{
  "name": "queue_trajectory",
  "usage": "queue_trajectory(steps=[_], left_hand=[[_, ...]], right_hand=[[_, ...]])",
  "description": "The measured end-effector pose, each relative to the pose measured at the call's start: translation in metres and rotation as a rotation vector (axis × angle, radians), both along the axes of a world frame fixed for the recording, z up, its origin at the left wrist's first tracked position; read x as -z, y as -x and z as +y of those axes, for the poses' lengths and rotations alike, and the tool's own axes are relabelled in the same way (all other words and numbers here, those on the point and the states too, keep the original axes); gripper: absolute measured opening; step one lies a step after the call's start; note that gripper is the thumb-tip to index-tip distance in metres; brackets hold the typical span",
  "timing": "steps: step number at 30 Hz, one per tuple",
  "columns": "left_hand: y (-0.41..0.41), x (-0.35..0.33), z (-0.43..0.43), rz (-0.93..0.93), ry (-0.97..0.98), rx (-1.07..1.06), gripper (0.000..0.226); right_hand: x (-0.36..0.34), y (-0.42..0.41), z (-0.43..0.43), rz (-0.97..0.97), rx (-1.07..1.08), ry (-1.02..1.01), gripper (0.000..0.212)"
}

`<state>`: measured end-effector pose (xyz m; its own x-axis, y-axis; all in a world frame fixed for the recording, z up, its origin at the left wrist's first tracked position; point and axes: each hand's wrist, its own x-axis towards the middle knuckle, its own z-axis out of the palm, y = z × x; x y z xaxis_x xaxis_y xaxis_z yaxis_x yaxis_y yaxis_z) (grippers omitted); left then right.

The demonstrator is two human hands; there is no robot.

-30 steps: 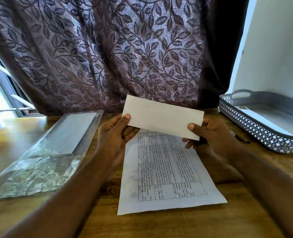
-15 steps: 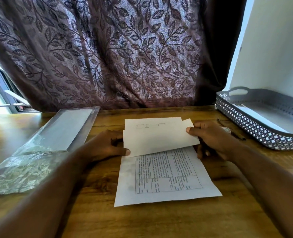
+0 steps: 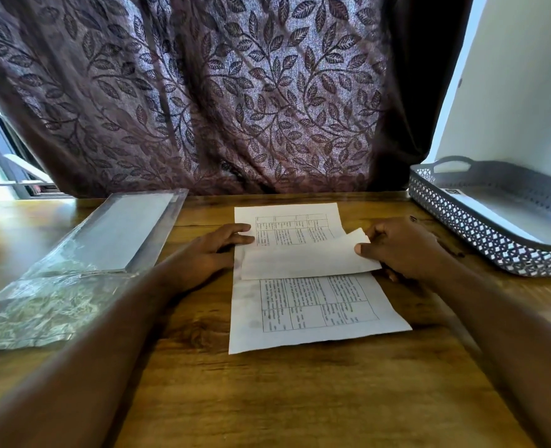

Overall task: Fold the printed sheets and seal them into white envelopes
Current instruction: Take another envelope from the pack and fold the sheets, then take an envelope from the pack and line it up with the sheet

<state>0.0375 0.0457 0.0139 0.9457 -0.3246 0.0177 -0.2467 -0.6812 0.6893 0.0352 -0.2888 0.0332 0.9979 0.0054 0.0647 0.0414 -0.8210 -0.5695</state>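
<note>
A printed sheet (image 3: 313,305) with a table of text lies flat on the wooden table (image 3: 300,399), straight in front of me. Across its middle lies a white envelope (image 3: 300,260), slightly tilted. My right hand (image 3: 400,247) pinches the envelope's right end between thumb and fingers. My left hand (image 3: 212,253) rests at the sheet's left edge with its fingertips flat on the paper near the upper left, holding nothing.
A clear plastic pack (image 3: 128,234) with a stack of white envelopes lies at the left, its crumpled end towards me. A grey perforated tray (image 3: 481,234) holding white paper stands at the right. A leaf-patterned curtain (image 3: 235,108) hangs behind the table's far edge.
The envelope came down from mid-air, where both hands held it, onto the sheet. My left hand let go and moved to the sheet's left edge.
</note>
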Motion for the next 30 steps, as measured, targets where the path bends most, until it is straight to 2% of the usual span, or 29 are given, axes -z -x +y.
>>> queue_trajectory(steps=[2, 6, 10, 13, 15, 18, 21, 23, 26, 28, 30], left_hand=[[0.002, 0.001, -0.002, -0.016, -0.009, -0.002, 0.058], [0.011, -0.001, -0.006, -0.108, -0.024, -0.06, 0.055], [0.023, -0.004, -0.011, -0.252, -0.087, -0.113, 0.048], [0.036, -0.005, -0.012, -0.317, -0.104, -0.131, 0.051], [0.051, -0.006, -0.012, -0.361, -0.122, -0.136, 0.051], [0.075, -0.008, -0.005, -0.402, -0.133, -0.133, 0.049], [0.104, -0.007, 0.023, -0.493, -0.051, -0.169, 0.042], [0.119, -0.002, 0.05, -0.61, -0.089, -0.274, 0.04], [0.144, 0.007, 0.097, -0.696, -0.258, -0.565, 0.048], [0.155, 0.013, 0.122, -0.597, -0.401, -0.762, 0.061], [0.164, 0.018, 0.143, -0.351, -0.452, -0.899, 0.083]], right_hand=[[0.001, 0.001, 0.001, -0.064, 0.017, 0.086, 0.021], [0.007, 0.002, 0.001, -0.169, 0.078, 0.133, 0.023], [0.006, 0.012, 0.007, -0.257, 0.083, 0.116, 0.02], [0.001, 0.029, 0.025, -0.363, 0.056, 0.078, 0.016], [-0.004, 0.043, 0.048, -0.444, -0.004, -0.038, 0.014], [-0.004, 0.071, 0.096, -0.463, -0.18, -0.206, 0.011], [0.002, 0.098, 0.155, -0.469, -0.41, -0.173, 0.016], [0.007, 0.111, 0.189, -0.419, -0.525, -0.123, 0.026], [0.012, 0.128, 0.238, -0.315, -0.658, -0.108, 0.028], [0.013, 0.132, 0.265, -0.293, -0.715, -0.077, 0.028], [0.01, 0.134, 0.293, -0.298, -0.728, -0.007, 0.031]])
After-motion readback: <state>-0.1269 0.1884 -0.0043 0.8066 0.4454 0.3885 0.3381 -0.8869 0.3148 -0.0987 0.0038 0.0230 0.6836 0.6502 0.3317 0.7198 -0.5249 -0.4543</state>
